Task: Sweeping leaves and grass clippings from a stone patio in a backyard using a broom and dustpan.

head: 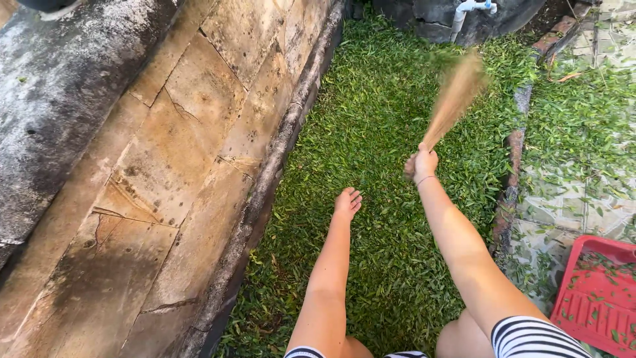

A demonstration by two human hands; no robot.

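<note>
At about one o'clock from the picture's middle, a bundle of thin straw-coloured broom sticks (456, 99) fans up and away over the grass (377, 132), its far end blurred by motion and its near end gathered in the right hand (423, 164). That hand is closed in a fist round the base of the bundle, a thin band showing at the wrist, and the bare forearm runs back toward five o'clock to a striped sleeve (530, 338). To sweep well here, I judge the grip should stay firm and low on the bundle, with the tips brushing lightly across the blades in short strokes toward one side, so the loose leaves lift without the turf being torn. The left hand (346, 203) hangs free at seven o'clock from the right one, holding nothing, its fingers loosely curled and pointing down toward the lawn; its arm reaches straight out from the body, seemingly for balance. Beyond the grass, at nine o'clock, a stained stone wall (165, 166) slopes along the lawn's edge. At three o'clock a low brick edging (513, 166) divides the lawn from paving (576, 199) strewn with small green leaves. At the four o'clock corner lies a red plastic dustpan (596, 292) with leaves in it, and at twelve o'clock a pale pipe with a tap (467, 10) stands against dark stone.
</note>
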